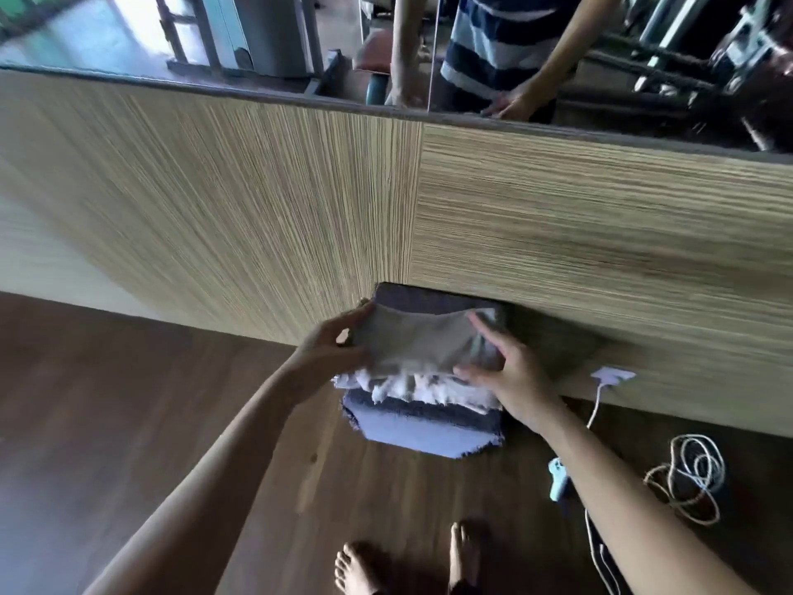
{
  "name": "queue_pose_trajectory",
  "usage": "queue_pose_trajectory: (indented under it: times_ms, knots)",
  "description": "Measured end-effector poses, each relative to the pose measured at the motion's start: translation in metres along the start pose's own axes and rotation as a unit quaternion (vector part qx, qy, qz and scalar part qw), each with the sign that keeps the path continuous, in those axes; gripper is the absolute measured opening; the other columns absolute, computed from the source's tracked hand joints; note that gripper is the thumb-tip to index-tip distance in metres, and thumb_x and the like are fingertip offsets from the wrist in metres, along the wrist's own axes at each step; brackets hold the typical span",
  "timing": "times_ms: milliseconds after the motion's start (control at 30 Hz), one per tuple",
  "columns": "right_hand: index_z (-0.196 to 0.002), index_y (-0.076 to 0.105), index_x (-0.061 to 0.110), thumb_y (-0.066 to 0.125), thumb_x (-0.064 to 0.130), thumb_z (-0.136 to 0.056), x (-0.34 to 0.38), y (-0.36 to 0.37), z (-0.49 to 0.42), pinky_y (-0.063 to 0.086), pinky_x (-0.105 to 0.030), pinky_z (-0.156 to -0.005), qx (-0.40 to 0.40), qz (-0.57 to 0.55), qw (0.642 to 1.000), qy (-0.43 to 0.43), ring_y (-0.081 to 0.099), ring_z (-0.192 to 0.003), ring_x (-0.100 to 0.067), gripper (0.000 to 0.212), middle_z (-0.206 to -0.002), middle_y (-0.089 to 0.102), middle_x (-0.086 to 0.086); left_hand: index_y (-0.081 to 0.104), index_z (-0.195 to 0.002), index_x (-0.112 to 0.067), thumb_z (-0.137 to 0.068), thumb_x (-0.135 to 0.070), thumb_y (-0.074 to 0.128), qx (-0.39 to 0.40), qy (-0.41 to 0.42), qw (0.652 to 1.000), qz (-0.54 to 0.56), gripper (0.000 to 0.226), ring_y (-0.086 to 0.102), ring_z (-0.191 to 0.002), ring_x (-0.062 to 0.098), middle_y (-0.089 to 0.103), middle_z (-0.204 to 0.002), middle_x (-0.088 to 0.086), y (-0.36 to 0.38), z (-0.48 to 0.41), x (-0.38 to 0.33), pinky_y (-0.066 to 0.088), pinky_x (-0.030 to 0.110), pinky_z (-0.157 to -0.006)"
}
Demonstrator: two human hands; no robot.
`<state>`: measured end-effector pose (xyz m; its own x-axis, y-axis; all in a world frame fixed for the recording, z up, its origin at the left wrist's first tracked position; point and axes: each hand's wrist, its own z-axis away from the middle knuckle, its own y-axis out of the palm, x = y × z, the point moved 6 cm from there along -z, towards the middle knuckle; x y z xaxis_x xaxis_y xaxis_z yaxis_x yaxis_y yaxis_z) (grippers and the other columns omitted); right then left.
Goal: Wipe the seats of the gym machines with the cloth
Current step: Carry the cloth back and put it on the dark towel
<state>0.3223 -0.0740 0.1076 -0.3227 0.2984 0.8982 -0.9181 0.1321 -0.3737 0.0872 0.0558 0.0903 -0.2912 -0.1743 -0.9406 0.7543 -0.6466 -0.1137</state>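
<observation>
A grey-beige cloth lies on top of a small stack of folded cloths on the dark wood floor, against the base of a wood-panelled wall. Under it are white frayed cloths and a blue-grey towel. My left hand pinches the grey cloth's left edge between thumb and fingers. My right hand holds its right edge, fingers on top and thumb underneath. In the mirror above the panel, a brown padded machine seat shows.
A wall socket with a white plug and cable sits right of the stack. A light-blue device and a coiled rope lie on the floor at the right. My bare feet stand below. The mirror reflects gym equipment and my body.
</observation>
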Motion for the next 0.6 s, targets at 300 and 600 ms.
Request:
queue_pose_trajectory:
  times_ms: [300,600]
  knots:
    - [-0.136,0.06,0.015,0.073,0.003,-0.085,-0.156,0.039,-0.041,0.037,-0.006,-0.074,-0.107,0.12,0.986,0.044,0.056,-0.08,-0.011,0.054,-0.084,0.052,0.002,0.044,-0.147,-0.006,-0.07,0.004,0.084,0.0,0.029,0.973,-0.229,0.087,0.044,-0.135,0.025,0.039,-0.149,0.009,0.047,-0.084,0.143,0.051,0.038,-0.102]
    - [-0.138,0.048,0.024,0.07,0.041,-0.085,-0.198,0.056,-0.049,0.035,-0.043,-0.108,0.007,0.413,0.911,0.011,0.026,-0.15,-0.021,0.06,-0.165,0.022,0.003,-0.019,-0.156,-0.029,-0.09,-0.073,0.002,0.093,0.04,0.777,-0.622,0.082,-0.016,-0.153,0.026,-0.029,-0.162,-0.007,0.063,-0.079,0.193,-0.004,0.049,-0.122]
